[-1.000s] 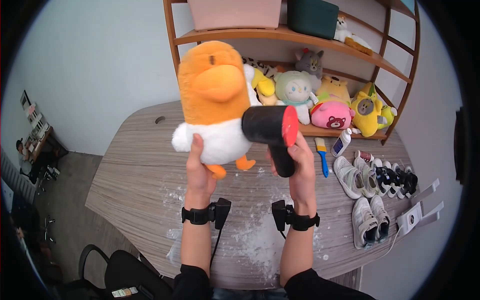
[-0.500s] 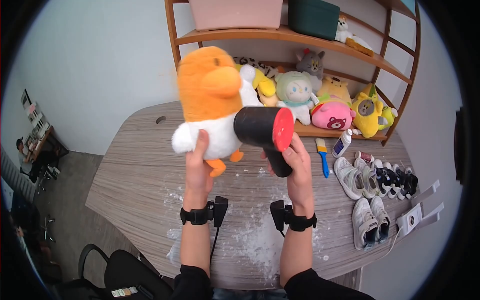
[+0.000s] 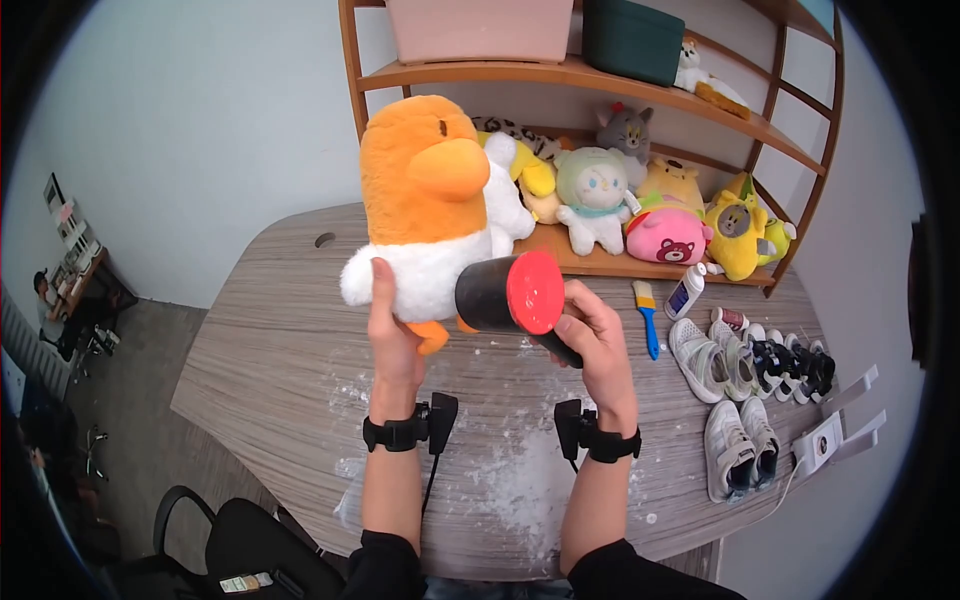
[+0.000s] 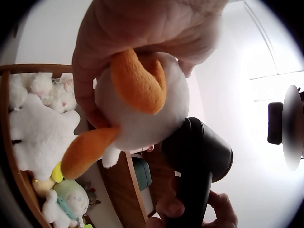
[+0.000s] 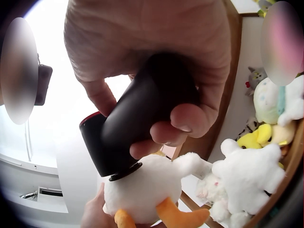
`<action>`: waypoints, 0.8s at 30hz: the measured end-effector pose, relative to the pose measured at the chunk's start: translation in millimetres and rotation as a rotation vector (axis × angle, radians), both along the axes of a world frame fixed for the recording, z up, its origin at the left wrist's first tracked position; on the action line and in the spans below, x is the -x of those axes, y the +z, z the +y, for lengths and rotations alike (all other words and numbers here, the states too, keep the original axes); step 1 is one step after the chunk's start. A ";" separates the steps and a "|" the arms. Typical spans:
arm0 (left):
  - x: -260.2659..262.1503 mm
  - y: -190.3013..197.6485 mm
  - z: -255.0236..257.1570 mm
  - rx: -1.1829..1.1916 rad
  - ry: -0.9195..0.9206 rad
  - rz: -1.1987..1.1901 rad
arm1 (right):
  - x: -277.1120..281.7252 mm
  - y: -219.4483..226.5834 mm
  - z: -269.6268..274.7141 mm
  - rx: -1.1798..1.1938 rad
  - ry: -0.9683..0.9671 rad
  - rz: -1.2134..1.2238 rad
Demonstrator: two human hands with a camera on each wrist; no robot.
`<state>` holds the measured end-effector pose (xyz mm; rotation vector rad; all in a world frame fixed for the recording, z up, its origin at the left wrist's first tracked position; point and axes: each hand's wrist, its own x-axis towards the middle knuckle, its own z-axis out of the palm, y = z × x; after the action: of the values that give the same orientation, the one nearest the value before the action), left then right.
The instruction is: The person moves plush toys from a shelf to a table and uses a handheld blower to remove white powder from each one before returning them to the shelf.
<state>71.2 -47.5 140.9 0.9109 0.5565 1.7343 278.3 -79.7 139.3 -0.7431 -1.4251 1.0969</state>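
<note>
My left hand point(image 3: 398, 345) grips an orange-and-white plush duck point(image 3: 425, 200) low on its white body, thumb in front, holding it upright above the table. In the left wrist view the duck's orange feet point(image 4: 137, 88) hang below my fingers. My right hand point(image 3: 600, 340) holds a black hair dryer point(image 3: 485, 295) with a red round end by its handle. Its red end faces back toward me, and its narrow end is right at the duck's white belly point(image 5: 142, 187). In the right wrist view my fingers point(image 5: 187, 118) curl round the dark handle.
Several plush toys point(image 3: 592, 190) sit on a wooden shelf point(image 3: 570, 75) behind the table point(image 3: 270, 330), with pink point(image 3: 480, 30) and green bins point(image 3: 632, 40) above. At right stand a brush point(image 3: 647, 320), a white bottle point(image 3: 686, 292) and several shoes point(image 3: 735, 450). White residue marks the tabletop.
The hair dryer has moved down and left, its red end turning more toward me. The duck has turned toward the right and lies slightly lower. My left hand keeps its hold.
</note>
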 end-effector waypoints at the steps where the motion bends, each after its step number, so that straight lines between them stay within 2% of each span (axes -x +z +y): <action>1: 0.2 2.2 -1.7 -0.005 -0.007 -0.067 | -1.8 -0.6 0.4 -0.016 -0.001 -0.019; 4: 2.8 0.9 -0.1 -0.010 0.006 -0.086 | -3.9 -2.4 -0.7 -0.021 -0.015 0.011; 10: 2.6 -8.5 7.3 0.002 0.003 0.126 | 11.6 5.9 -2.9 -0.102 -0.092 0.158; 14: -3.0 0.7 2.5 -0.042 0.018 0.121 | 15.1 5.0 -2.5 -0.099 -0.110 0.172; 17: 0.4 0.9 1.9 -0.065 0.046 0.153 | 13.5 4.8 -1.3 -0.051 -0.085 0.172; 24: -0.2 2.1 3.9 -0.080 0.099 0.097 | 4.7 -4.0 3.0 -0.134 0.022 -0.019</action>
<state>71.4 -43.6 142.9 1.0438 0.6083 1.8194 273.5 -76.7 135.3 -0.6447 -1.5105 1.0025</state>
